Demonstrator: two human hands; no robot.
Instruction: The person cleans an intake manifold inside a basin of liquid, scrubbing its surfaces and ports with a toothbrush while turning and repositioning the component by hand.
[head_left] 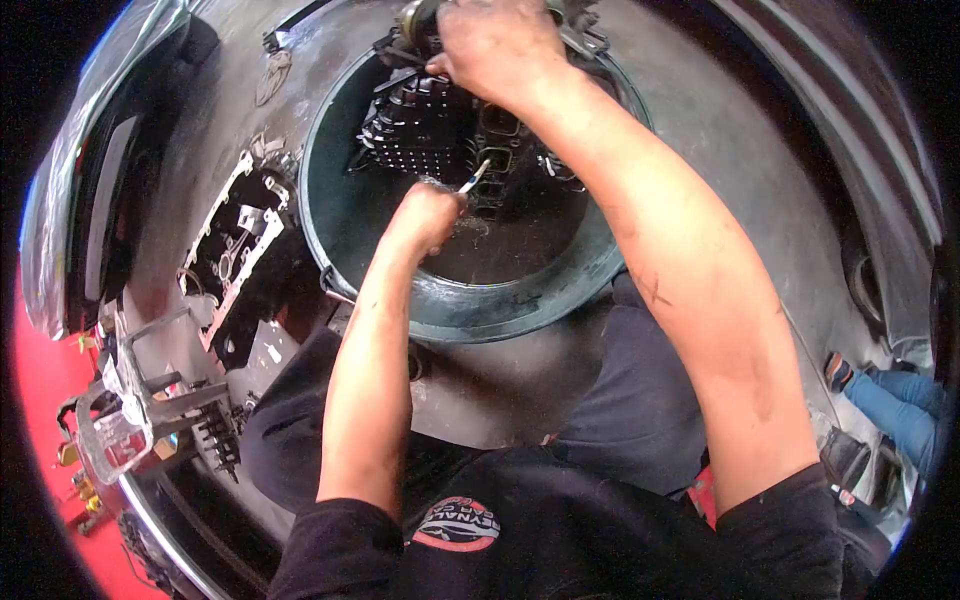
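While a pale metal frame (250, 218) lies on the floor (700, 80) outside the left edge of the tub (480, 318), a dark studded part (408, 125) sits inside it, toward the far-left rim. From where I stand, the left grip (428, 215) is clenched round a slim tool (474, 179), angled away and rightward, its tip at an opening in the ported metal part (499, 142). That part lies lengthwise from the tub's far edge toward the near one, perhaps to contain drips. Beyond, the right grip (505, 45) seems to brace it; how tightly, I can't tell.
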